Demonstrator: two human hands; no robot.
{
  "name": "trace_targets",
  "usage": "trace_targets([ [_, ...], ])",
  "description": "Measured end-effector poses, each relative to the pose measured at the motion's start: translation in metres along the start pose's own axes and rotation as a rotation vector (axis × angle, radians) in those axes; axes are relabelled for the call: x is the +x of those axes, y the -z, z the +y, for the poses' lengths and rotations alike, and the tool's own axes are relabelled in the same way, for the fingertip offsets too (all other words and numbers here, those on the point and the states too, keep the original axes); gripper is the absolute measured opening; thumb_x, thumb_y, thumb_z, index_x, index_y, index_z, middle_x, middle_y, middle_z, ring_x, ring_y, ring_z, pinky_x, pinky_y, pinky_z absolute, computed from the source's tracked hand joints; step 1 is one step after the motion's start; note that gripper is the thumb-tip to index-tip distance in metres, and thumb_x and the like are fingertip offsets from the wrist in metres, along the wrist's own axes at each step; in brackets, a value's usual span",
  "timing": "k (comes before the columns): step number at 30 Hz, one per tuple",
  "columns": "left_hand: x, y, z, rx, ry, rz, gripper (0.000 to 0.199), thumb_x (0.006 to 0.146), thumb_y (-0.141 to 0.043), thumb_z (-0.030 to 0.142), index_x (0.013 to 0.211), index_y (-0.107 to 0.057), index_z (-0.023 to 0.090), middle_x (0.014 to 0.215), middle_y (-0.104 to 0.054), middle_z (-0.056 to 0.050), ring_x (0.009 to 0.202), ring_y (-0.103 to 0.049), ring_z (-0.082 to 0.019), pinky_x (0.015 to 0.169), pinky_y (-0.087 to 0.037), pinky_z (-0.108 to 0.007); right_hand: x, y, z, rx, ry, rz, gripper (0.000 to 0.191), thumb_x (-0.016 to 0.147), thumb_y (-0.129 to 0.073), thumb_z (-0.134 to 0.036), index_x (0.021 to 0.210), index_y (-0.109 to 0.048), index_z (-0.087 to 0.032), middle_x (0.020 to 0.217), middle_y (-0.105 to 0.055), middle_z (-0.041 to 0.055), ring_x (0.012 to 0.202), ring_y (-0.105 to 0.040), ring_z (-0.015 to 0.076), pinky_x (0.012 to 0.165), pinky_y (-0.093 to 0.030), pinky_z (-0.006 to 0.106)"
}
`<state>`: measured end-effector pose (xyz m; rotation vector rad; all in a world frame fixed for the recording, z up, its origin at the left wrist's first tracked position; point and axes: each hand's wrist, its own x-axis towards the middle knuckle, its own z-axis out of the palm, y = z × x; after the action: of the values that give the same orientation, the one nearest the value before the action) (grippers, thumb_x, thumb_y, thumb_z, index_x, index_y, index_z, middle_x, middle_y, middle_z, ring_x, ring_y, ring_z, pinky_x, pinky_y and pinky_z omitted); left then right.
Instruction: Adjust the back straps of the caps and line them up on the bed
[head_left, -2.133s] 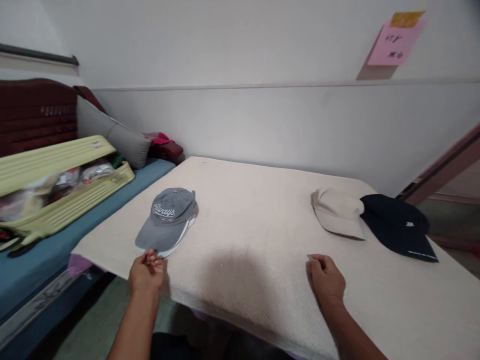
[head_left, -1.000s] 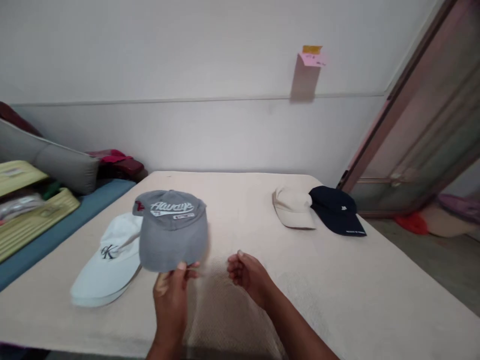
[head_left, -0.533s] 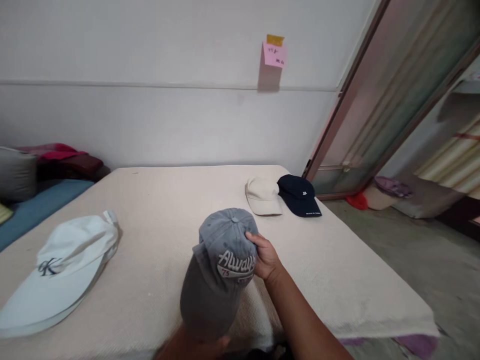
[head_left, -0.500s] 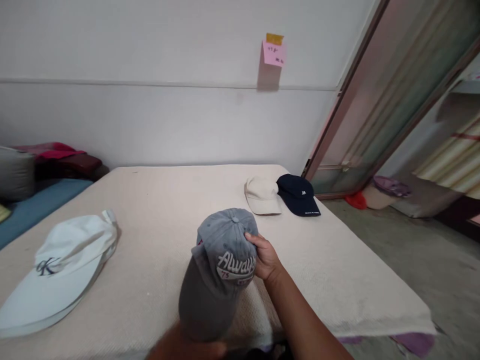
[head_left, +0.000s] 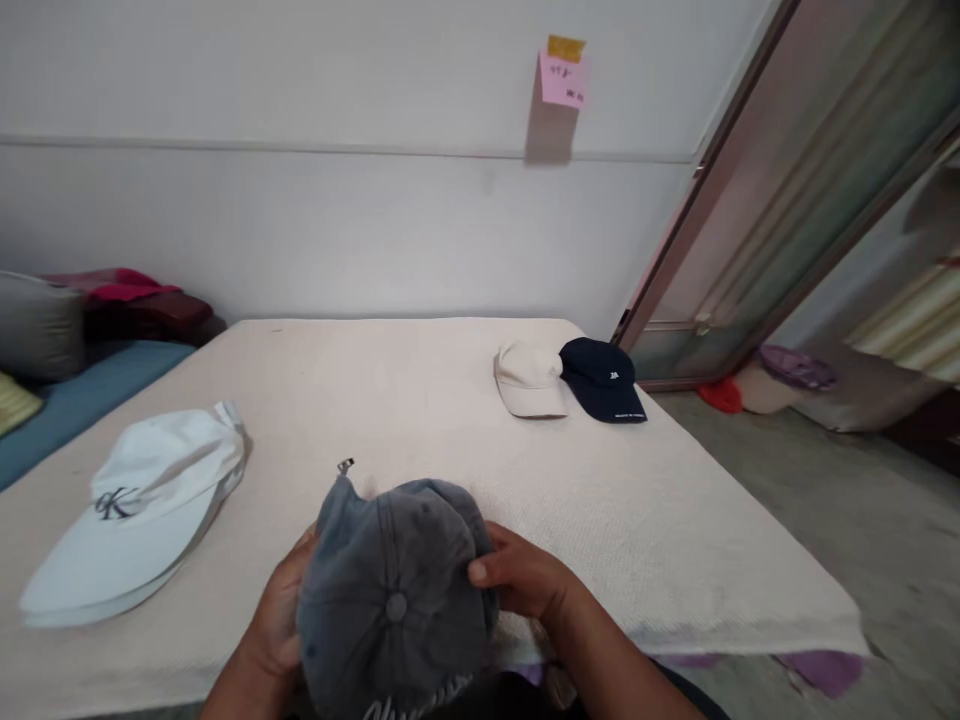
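Note:
A grey-blue baseball cap [head_left: 397,590] is held between my two hands near the front edge of the covered table. Its crown faces up and its white lettering lies toward me, partly cut off by the bottom of the view. At the cap's left side, my left hand [head_left: 281,610] grips it, with most fingers hidden. My right hand [head_left: 517,570] pinches the right side, thumb on the outside. The back strap with a metal buckle sticks up at the far left. White caps [head_left: 161,500], seemingly stacked, lie to the left with a dark monogram on the front.
A cream cap [head_left: 529,380] and a navy cap [head_left: 600,378] sit side by side at the far right of the cream-covered table [head_left: 390,400]. A white wall with a pink note [head_left: 564,80] stands behind. Cushions [head_left: 37,325] are at the left.
The grey cap has turned so its brim and lettering point toward me, and it has come lower. My left hand has moved from the brim to the cap's left side.

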<state>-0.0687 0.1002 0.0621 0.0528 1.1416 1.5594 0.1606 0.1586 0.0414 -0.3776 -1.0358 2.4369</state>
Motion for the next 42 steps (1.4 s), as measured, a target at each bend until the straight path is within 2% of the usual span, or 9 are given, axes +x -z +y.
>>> trace_targets([
  [3,-0.006,0.000,-0.001,0.045,0.240,-0.138,0.011,0.068,-0.061,0.011,0.069,-0.066,0.020,0.052,-0.062,-0.003,0.073,-0.070,-0.031,0.054,-0.057,-0.040,-0.002,-0.001,-0.004,0.056,0.052,0.009,0.041,0.070,-0.076,-0.031,0.105,-0.066,-0.012,0.094,-0.069,0.0094,0.083,-0.064,0.0183,0.081,-0.046,0.031],
  [10,-0.015,0.012,-0.007,0.234,0.308,-0.435,0.015,0.056,-0.081,0.017,0.069,-0.073,0.016,0.064,-0.069,-0.007,0.061,-0.068,-0.026,0.054,-0.053,-0.034,-0.003,0.001,-0.013,0.067,0.118,0.051,0.024,0.073,-0.070,-0.025,0.094,-0.068,-0.013,0.069,-0.063,0.0019,0.061,-0.056,0.0110,0.062,-0.043,0.023],
  [14,-0.018,0.005,-0.008,0.371,0.372,-0.570,0.017,0.058,-0.080,0.015,0.075,-0.075,0.013,0.067,-0.071,-0.009,0.059,-0.066,-0.023,0.060,-0.051,-0.032,-0.004,0.001,-0.015,0.036,0.128,0.091,0.019,0.074,-0.067,-0.021,0.091,-0.067,-0.013,0.059,-0.058,-0.0013,0.054,-0.050,0.0092,0.058,-0.041,0.023],
  [19,-0.016,-0.006,-0.013,0.454,0.273,-0.579,0.026,0.071,-0.073,0.020,0.096,-0.074,0.017,0.080,-0.072,-0.008,0.070,-0.065,-0.021,0.070,-0.049,-0.032,-0.003,-0.002,-0.016,-0.045,0.154,0.142,0.027,0.087,-0.054,-0.038,0.089,-0.065,-0.014,0.051,-0.049,-0.0045,0.046,-0.041,0.0080,0.050,-0.036,0.021],
  [24,-0.017,-0.010,-0.016,0.573,0.112,-0.479,0.035,0.085,-0.055,0.047,0.087,-0.073,0.017,0.080,-0.070,-0.007,0.068,-0.059,-0.019,0.063,-0.046,-0.028,-0.002,-0.003,-0.016,-0.131,0.111,0.171,0.027,0.086,-0.056,-0.038,0.087,-0.065,-0.012,0.053,-0.053,-0.0022,0.047,-0.045,0.0090,0.047,-0.034,0.021],
  [29,-0.014,-0.012,-0.017,0.592,0.125,-0.541,0.020,0.082,-0.063,0.036,0.088,-0.069,0.018,0.078,-0.065,-0.003,0.064,-0.054,-0.014,0.061,-0.040,-0.024,0.000,0.000,-0.016,-0.079,0.188,0.199,0.012,0.077,-0.062,-0.019,0.087,-0.065,-0.013,0.067,-0.062,0.0023,0.052,-0.054,0.0101,0.054,-0.038,0.024],
  [32,-0.010,-0.011,-0.019,0.596,0.129,-0.564,0.013,0.081,-0.064,0.029,0.083,-0.068,0.018,0.077,-0.062,-0.001,0.066,-0.052,-0.012,0.062,-0.038,-0.022,0.001,0.001,-0.016,-0.024,0.228,0.208,0.012,0.073,-0.059,-0.012,0.084,-0.064,-0.014,0.064,-0.060,0.0005,0.047,-0.048,0.0078,0.051,-0.035,0.024],
  [37,-0.013,-0.012,-0.017,0.733,0.046,-0.645,0.019,0.087,-0.051,0.028,0.080,-0.065,0.018,0.073,-0.057,0.001,0.067,-0.049,-0.012,0.064,-0.036,-0.023,0.004,-0.002,-0.013,-0.050,0.155,0.182,0.015,0.087,-0.056,-0.027,0.082,-0.061,-0.014,0.051,-0.046,-0.0056,0.038,-0.027,0.0033,0.041,-0.018,0.020],
  [42,-0.017,-0.016,-0.018,0.823,-0.099,-0.711,0.035,0.095,-0.033,0.032,0.078,-0.061,0.018,0.077,-0.059,-0.001,0.075,-0.050,-0.016,0.074,-0.039,-0.027,0.008,-0.003,-0.008,-0.078,0.112,0.200,0.017,0.087,-0.059,-0.031,0.083,-0.060,-0.014,0.049,-0.045,-0.0071,0.036,-0.025,0.0026,0.039,-0.015,0.020],
])
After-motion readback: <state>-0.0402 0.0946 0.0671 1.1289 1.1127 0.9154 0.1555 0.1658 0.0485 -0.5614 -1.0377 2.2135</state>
